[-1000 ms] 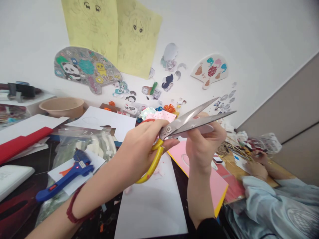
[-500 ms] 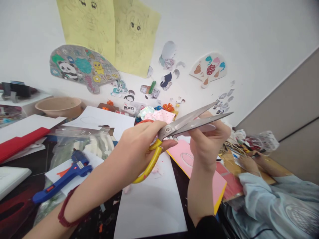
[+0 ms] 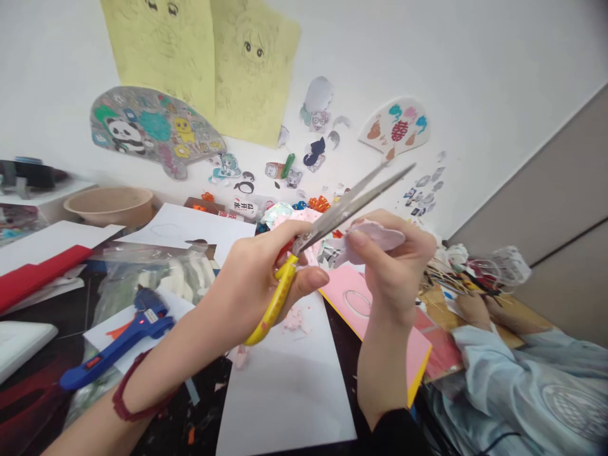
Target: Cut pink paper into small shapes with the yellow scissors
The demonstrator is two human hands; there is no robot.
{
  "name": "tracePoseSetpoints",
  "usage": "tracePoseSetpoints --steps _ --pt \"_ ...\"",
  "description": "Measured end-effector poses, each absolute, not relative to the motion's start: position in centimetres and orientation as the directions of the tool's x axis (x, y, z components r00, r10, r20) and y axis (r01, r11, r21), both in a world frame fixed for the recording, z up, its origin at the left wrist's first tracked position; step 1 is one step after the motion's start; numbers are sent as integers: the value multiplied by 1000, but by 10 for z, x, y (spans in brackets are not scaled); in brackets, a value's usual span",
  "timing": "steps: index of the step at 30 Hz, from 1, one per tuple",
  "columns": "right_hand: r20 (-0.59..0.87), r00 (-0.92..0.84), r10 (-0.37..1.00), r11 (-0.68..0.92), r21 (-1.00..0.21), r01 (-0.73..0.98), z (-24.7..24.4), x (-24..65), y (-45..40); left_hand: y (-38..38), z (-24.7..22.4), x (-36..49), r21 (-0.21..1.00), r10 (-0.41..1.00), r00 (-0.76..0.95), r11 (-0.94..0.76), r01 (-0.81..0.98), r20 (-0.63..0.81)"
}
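Observation:
My left hand (image 3: pixel 266 272) is wrapped round the handles of a pair of scissors (image 3: pixel 332 218) with yellow and red grips. Their blades are slightly parted and point up to the right, toward the wall. In my right hand (image 3: pixel 396 269) a small pale pinkish-white cut-out (image 3: pixel 377 237) is pinched between thumb and fingers; its material is unclear. The blades pass just left of and above this piece, apart from it. Below both hands lies a white sheet of paper (image 3: pixel 285 392) with small pink scraps (image 3: pixel 297 320) on it.
A blue glue gun (image 3: pixel 121 342) lies at the left by a clear plastic bag (image 3: pixel 142 266). Behind are a tan bowl (image 3: pixel 111 202) and paper sheets. A pink sheet (image 3: pixel 349 294) with a drawn oval lies right. A co-worker's sleeve (image 3: pixel 494 373) is at far right.
The scissors have swung up and left, away from the pale piece, which now shows more fully in my right hand. My left thumb has shifted lower.

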State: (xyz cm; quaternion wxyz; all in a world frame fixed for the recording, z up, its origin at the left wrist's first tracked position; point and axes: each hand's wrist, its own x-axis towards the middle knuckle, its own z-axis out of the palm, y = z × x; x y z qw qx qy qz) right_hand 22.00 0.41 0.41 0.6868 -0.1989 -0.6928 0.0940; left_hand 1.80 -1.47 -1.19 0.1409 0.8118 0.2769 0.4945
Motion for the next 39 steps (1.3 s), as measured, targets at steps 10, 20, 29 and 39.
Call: tracePoseSetpoints --steps 10,20,29,39 --pt "821 -27 570 821 -567 68 2 209 6 -20 -15 32 720 718 67 -694 -15 693" --pt "766 -1 643 763 -641 -81 -6 188 8 -21 -17 37 695 697 -73 -717 -62 713" --pt "747 56 663 748 -658 -86 -8 184 6 -23 -17 38 637 634 -109 -771 -5 766" --pt "766 46 641 768 -640 -30 -10 183 8 -21 -20 35 581 573 -99 -805 119 814"
